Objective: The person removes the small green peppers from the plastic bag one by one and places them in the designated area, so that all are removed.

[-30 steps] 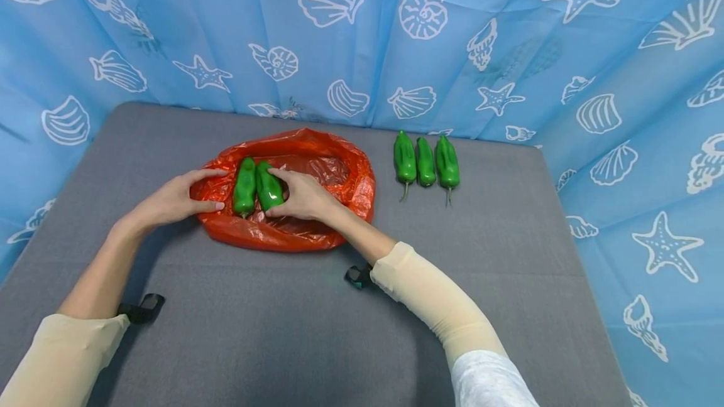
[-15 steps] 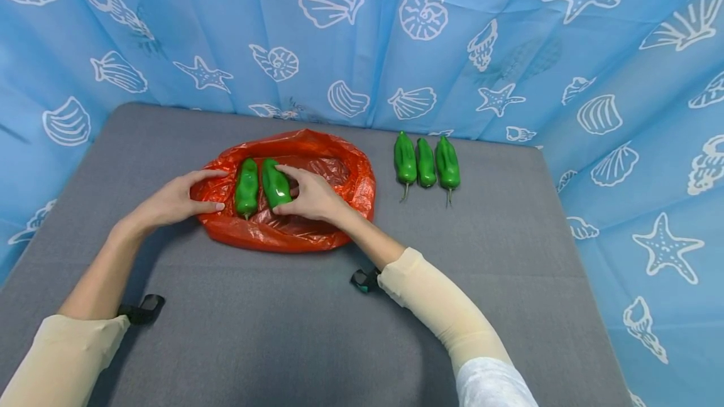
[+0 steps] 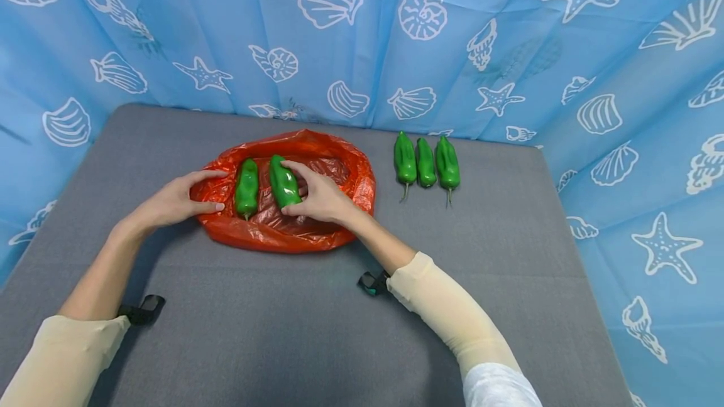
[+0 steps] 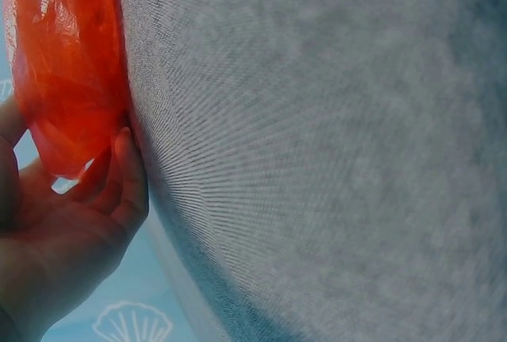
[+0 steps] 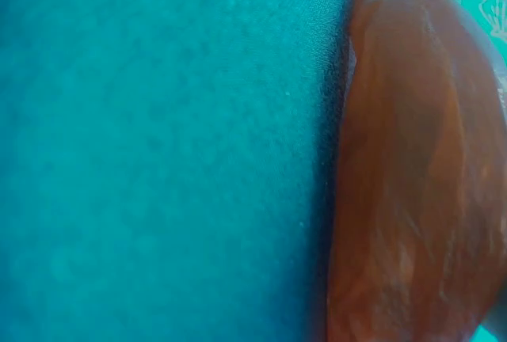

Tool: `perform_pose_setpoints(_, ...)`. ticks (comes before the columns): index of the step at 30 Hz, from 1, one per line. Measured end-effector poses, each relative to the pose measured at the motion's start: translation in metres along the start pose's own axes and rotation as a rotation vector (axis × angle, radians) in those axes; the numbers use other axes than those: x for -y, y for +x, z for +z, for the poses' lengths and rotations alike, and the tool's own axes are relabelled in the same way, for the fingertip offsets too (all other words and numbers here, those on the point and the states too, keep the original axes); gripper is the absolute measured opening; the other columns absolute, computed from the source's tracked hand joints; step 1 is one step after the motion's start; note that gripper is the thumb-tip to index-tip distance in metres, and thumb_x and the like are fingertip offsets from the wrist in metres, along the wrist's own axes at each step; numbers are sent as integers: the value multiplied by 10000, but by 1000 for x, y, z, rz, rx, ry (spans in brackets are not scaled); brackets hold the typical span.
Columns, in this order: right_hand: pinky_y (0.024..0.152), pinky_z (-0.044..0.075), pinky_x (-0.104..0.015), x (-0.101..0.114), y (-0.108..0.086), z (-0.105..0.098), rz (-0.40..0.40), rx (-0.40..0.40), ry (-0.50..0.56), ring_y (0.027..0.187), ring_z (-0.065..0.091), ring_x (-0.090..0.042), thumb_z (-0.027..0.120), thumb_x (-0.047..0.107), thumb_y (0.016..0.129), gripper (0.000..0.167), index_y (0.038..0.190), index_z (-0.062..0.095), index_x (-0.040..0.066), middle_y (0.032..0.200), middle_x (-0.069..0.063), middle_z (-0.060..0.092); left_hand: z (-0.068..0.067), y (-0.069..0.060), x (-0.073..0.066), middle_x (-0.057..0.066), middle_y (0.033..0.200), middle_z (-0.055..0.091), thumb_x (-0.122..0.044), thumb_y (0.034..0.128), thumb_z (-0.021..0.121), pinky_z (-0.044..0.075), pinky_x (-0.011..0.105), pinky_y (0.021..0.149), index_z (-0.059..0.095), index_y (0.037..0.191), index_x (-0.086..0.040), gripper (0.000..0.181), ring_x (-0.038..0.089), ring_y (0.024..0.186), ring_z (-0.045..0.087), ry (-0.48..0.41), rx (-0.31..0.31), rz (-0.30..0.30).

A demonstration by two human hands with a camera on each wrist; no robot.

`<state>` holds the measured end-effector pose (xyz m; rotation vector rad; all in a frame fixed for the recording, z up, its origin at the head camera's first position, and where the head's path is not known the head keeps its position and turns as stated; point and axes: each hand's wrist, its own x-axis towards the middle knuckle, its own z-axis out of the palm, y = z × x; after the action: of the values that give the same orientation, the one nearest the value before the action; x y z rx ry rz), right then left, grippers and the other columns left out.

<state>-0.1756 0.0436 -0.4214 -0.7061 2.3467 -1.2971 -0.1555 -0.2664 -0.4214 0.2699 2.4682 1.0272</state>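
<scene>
A red plastic bag (image 3: pixel 283 242) lies with its mouth spread wide, and one green pepper (image 3: pixel 246 190) rests inside at the left. My right hand (image 3: pixel 322 196) reaches into the bag and grips a second green pepper (image 3: pixel 284 182) from its right side, thumb near me and fingers on the far side. At the bag's left end, my left hand (image 3: pixel 175 201) holds the rim between thumb and fingers. The left wrist view shows that hand (image 4: pixel 79 207) around the bag's end (image 4: pixel 67 81). In the right wrist view only the bag's outer wall (image 5: pixel 412 176) shows clearly.
Three more green peppers (image 3: pixel 426 163) lie side by side to the right of the bag, near the far edge of the grey table (image 3: pixel 271 331). A blue curtain (image 3: pixel 379 36) with white shell prints hangs behind the table and along its sides.
My right hand has shifted right inside the bag with its pepper, widening the gap to the left pepper, which moved slightly right at first. The left hand has stayed in place.
</scene>
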Motion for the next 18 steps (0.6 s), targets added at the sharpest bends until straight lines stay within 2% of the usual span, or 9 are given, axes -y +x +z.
perform_pose_setpoints(4, 841, 546, -244, 0, -3, -4, -5, -7, -11, 1137, 589, -194, 832, 157, 802, 891, 1546, 344, 211, 1319, -113, 557, 1, -1, 0, 358, 1554, 192, -334, 943, 694, 226, 719, 1076, 298, 1543, -47, 774, 563, 1390, 209, -10, -6, 2)
perform_pose_setpoints(12, 825, 559, -250, -1, -14, -11, -3, -48, 9, 1131, 592, -210, 818, 125, 808, 870, 1539, 351, 197, 1316, -123, 550, 2, -2, 0, 359, 1548, 205, -326, 946, 690, 250, 717, 1066, 293, 1547, -51, 771, 563, 1379, 233, -14, -6, 5)
perform_pose_setpoints(18, 728, 582, -264, -3, -23, -17, 17, -72, 44, 1066, 623, -228, 801, 108, 821, 849, 1534, 354, 227, 1307, -139, 537, 1, -1, 0, 365, 1546, 201, -329, 948, 689, 247, 715, 1068, 285, 1548, -44, 778, 565, 1379, 229, 0, -5, 4)
